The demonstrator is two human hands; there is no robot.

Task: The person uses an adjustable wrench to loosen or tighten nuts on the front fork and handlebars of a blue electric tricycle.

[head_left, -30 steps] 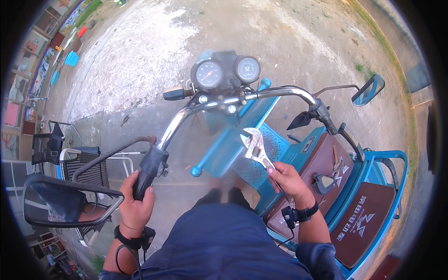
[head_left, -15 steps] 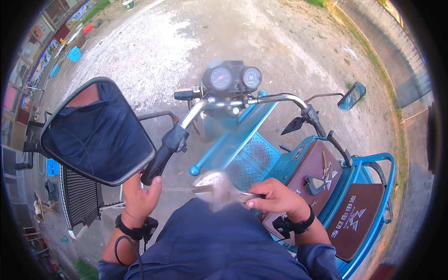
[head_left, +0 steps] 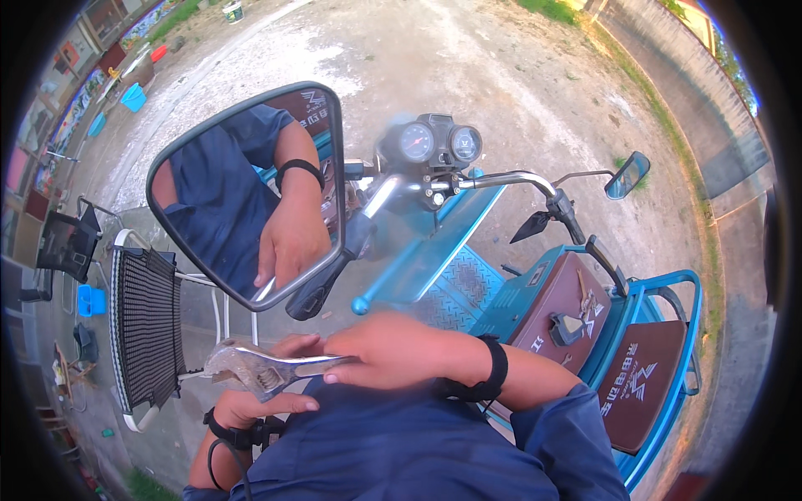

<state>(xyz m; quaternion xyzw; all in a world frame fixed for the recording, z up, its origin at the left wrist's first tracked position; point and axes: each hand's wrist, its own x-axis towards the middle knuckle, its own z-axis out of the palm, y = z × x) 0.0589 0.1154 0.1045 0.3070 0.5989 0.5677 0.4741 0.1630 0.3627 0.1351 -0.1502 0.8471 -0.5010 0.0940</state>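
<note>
Standing far left, black mesh chair (head_left: 146, 321). Left hand (head_left: 251, 405) low, fingers curled under wrench jaw end, mirror stem hidden behind. Adjustable wrench (head_left: 259, 366) lies across, just below big mirror (head_left: 251, 192). Right hand (head_left: 393, 351) clamped on wrench handle. Blue trike (head_left: 585, 317) right.

**One head-worn fisheye, looking down**

A single view looks steeply down from the person's head, close over both hands. Beyond the fingers (head_left: 311, 405) it faces the handlebar (head_left: 510, 178) and open ground (head_left: 468, 58). Straight edges bend toward the dark rim.
</note>
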